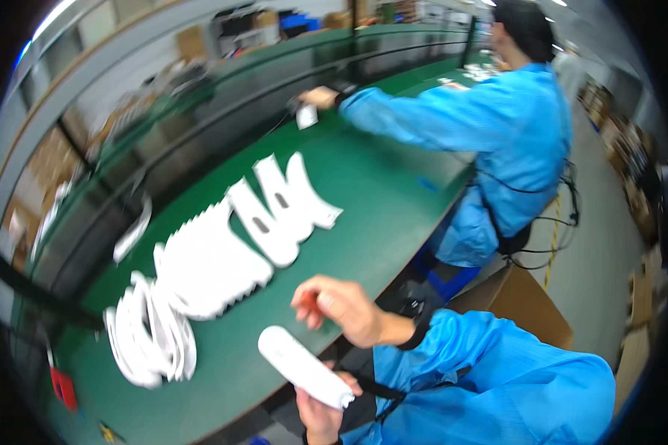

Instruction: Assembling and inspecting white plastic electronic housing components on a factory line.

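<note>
A long white plastic shell with one rounded end and a notched end lies in my left hand, fingers closed around its lower part. Just above it is my right hand, apart from the shell, its fingers curled in toward the thumb. The fingertips look reddish and blurred; whether they hold something small cannot be made out. Beyond my hands on the green bench lies a row of similar white shells packed side by side. Several loose shells, two with dark oblong slots, lie at the row's far end.
A stack of curved white pieces sits left of the row on the green bench. At lower left is a red object. A co-worker in blue reaches over the bench. A cardboard box stands beside my right arm.
</note>
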{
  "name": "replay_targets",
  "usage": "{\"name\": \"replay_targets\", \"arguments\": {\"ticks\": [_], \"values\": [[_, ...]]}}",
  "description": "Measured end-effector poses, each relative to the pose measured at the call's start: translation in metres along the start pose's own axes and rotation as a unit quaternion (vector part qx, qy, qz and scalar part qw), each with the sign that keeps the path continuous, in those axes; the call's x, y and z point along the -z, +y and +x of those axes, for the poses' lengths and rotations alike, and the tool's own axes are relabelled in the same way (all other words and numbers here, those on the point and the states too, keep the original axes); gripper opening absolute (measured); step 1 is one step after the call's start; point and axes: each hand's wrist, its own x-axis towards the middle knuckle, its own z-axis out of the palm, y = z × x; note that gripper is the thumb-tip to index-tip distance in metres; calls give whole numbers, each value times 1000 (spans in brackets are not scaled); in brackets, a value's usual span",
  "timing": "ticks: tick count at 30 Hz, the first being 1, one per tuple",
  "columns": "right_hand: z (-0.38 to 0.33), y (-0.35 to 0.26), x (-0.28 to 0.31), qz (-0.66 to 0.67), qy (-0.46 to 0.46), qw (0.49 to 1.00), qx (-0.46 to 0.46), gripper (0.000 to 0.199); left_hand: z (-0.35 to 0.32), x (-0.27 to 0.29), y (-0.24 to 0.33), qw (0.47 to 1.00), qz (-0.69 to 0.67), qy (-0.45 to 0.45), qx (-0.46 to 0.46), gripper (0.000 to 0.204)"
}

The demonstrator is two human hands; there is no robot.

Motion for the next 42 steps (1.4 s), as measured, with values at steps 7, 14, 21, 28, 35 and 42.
{"name": "replay_targets", "arguments": {"ticks": [7, 14, 21, 28, 35, 42], "values": [[19, 26, -9, -35, -57, 998, -21, 38, 0, 13, -1, 999, 10, 11, -32, 81], [21, 14, -20, 21, -52, 998, -32, 47, 0, 4, 2, 999, -12, 25, -21, 79], [17, 19, -62, 76, -108, 988, -78, 61, -1, -2, -8, 996, -47, 63, -36, 77], [11, 40, -75, 82, -118, 987, -73, 58, 0, 0, -6, 998, -9, 55, -42, 79], [11, 41, -78, 71, -118, 988, -74, 58, -2, 11, -11, 998, -39, 9, -53, 71], [10, 42, -78, 56, -117, 990, -56, 60, -2, 3, -6, 998, -8, 58, -36, 77]]}}
